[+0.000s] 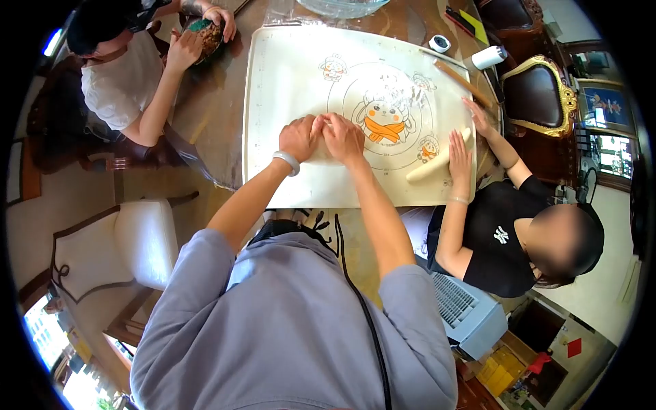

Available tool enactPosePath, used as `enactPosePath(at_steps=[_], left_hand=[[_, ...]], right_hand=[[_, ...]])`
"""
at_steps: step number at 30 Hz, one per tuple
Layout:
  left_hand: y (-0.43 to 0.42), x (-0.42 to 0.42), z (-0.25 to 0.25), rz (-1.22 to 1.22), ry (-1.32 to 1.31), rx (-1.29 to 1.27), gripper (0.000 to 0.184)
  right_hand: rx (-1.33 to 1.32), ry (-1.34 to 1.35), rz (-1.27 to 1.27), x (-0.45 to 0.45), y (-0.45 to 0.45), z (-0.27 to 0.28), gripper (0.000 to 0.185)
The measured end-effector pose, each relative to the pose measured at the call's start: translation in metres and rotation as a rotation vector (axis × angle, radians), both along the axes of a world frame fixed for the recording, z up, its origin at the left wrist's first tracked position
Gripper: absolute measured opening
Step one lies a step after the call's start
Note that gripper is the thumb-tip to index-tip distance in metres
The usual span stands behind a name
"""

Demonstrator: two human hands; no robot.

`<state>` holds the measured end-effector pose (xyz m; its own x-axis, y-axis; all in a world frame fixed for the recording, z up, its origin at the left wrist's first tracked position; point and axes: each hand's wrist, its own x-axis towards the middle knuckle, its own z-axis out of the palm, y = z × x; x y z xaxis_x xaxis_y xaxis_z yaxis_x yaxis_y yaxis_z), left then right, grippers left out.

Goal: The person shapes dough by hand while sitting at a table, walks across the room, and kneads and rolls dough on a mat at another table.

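My left hand [299,139] and my right hand [343,139] meet over the white baking mat [287,82], with their fingers curled inward. The thumbs and fingertips come together in the middle. Whatever lies in or beneath the fingers is hidden from above. A pale bracelet [288,162] circles my left wrist. Right of my hands, the mat bears a printed cartoon sheep [383,116] inside rings. Farther right, a long roll of pale dough [427,167] lies on the mat, under the hand of another person [460,160].
A rolling pin [459,80] lies along the mat's right edge, near a white bottle [488,57] and a round white object [439,44]. A clear bowl [342,7] stands at the back. At left, another person [123,82] handles a bowl of brown filling [207,42].
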<state>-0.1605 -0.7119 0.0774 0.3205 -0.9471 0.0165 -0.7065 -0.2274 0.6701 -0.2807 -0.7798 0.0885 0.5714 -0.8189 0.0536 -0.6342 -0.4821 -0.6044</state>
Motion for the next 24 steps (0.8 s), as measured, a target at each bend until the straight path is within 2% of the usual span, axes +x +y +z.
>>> enactPosePath(at_steps=[1, 3, 4, 5, 8, 10, 15, 19, 22, 23, 24], left_hand=[[0.003, 0.000, 0.003, 0.026, 0.113, -0.035, 0.035], [0.010, 0.001, 0.011, 0.062, 0.267, -0.120, 0.040], [0.014, -0.002, 0.015, 0.069, 0.156, -0.167, 0.039], [0.021, -0.005, 0.019, 0.073, 0.047, -0.210, 0.039], [0.030, -0.024, 0.017, -0.032, -0.151, -0.311, 0.039], [0.033, -0.041, 0.009, -0.090, -0.284, -0.343, 0.038], [0.012, -0.034, -0.004, -0.088, -0.309, -0.370, 0.032], [-0.016, -0.021, -0.005, -0.081, -0.377, -0.159, 0.021], [-0.040, -0.014, -0.008, -0.055, -0.379, -0.036, 0.025], [-0.046, -0.011, -0.010, -0.050, -0.373, -0.072, 0.029], [-0.049, -0.011, -0.005, -0.063, -0.332, 0.024, 0.030]], right_hand=[[0.145, -0.041, 0.026, -0.003, -0.003, 0.007, 0.036], [0.086, -0.255, -0.008, -0.011, -0.007, 0.009, 0.036], [0.062, -0.357, -0.024, -0.016, -0.007, 0.009, 0.036], [0.111, -0.305, -0.056, -0.024, -0.003, 0.009, 0.035], [-0.311, -0.107, 0.107, -0.035, 0.016, -0.023, 0.035], [-0.475, -0.160, 0.022, -0.032, 0.035, -0.013, 0.035], [-0.584, -0.219, -0.114, -0.020, 0.025, -0.025, 0.028], [-0.489, -0.128, -0.150, -0.008, -0.002, -0.022, 0.023], [-0.424, -0.041, -0.172, 0.001, -0.026, -0.035, 0.027], [-0.404, -0.060, -0.178, 0.004, -0.031, -0.035, 0.031], [-0.366, -0.047, -0.186, 0.005, -0.032, -0.033, 0.031]])
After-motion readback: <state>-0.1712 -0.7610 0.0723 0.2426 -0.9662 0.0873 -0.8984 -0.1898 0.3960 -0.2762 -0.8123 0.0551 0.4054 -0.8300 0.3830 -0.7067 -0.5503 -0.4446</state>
